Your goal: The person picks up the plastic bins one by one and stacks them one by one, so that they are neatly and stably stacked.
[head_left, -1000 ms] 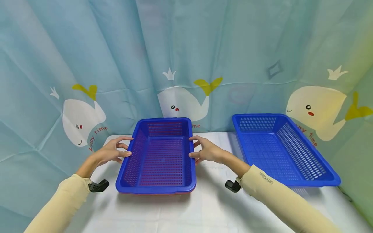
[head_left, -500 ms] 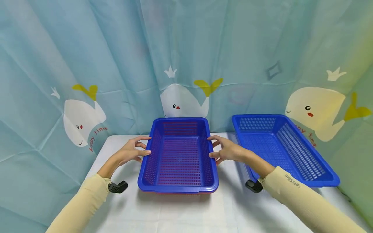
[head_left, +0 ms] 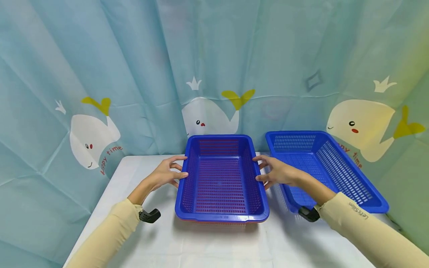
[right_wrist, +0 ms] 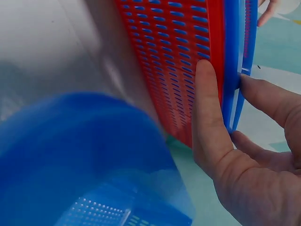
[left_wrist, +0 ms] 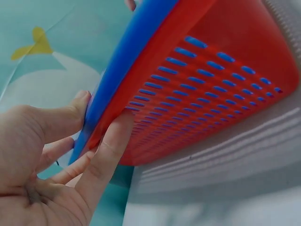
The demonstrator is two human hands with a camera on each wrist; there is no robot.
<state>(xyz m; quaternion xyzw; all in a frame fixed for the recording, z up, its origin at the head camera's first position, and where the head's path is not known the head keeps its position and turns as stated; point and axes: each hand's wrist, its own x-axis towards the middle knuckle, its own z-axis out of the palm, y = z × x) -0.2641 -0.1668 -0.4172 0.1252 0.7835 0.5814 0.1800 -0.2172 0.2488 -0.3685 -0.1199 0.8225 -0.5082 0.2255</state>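
Observation:
A blue slotted plastic basket (head_left: 221,217) sits nested inside a red basket (left_wrist: 254,37), mid-table in the head view. From above, only a thin red line shows under the blue rim. My left hand (head_left: 164,173) grips the stack's left side, thumb at the blue rim and fingers against the red wall below. On the opposite side my right hand (head_left: 279,171) pinches the rim likewise, one finger lying along the red slots in the right wrist view. Whether the stack's bottom touches the table, I cannot tell.
Another blue basket (head_left: 301,160), wider, stands at the right, close beside my right hand and under my right forearm. A white cloth (head_left: 214,249) covers the table. Behind it hangs a pale blue curtain (head_left: 214,48) printed with whales.
Both hands have moved to the right together with the nested baskets, bringing them closer to the other blue basket. That basket has stayed in place, and the grip looks the same.

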